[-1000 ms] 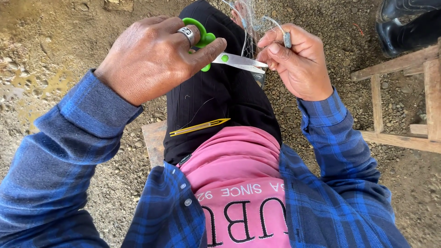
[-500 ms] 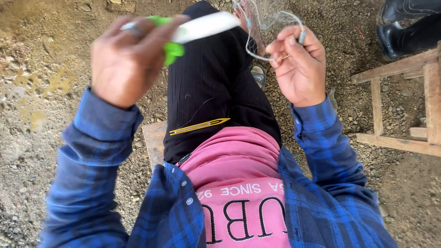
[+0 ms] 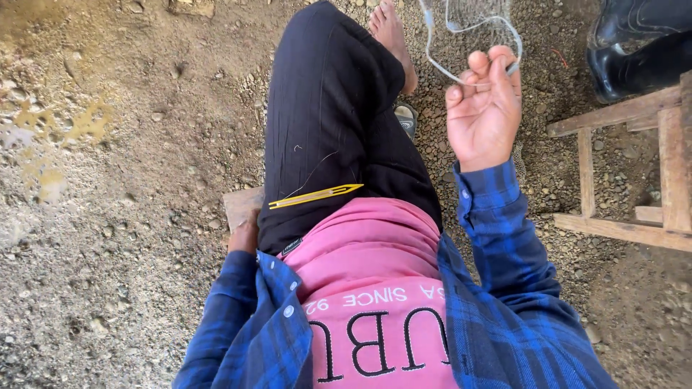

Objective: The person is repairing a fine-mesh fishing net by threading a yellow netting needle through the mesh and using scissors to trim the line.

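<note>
Your right hand pinches the thin pale cord of the netting above your knee, your left hand sits hidden, grip unreadable, so next fetch the yellow flat netting needle off your thigh.

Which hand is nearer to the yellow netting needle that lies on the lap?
The left. The left hand is down beside the thigh, close to the tail end of the yellow netting needle. The right hand is raised farther off, pinching the pale cord.
</note>
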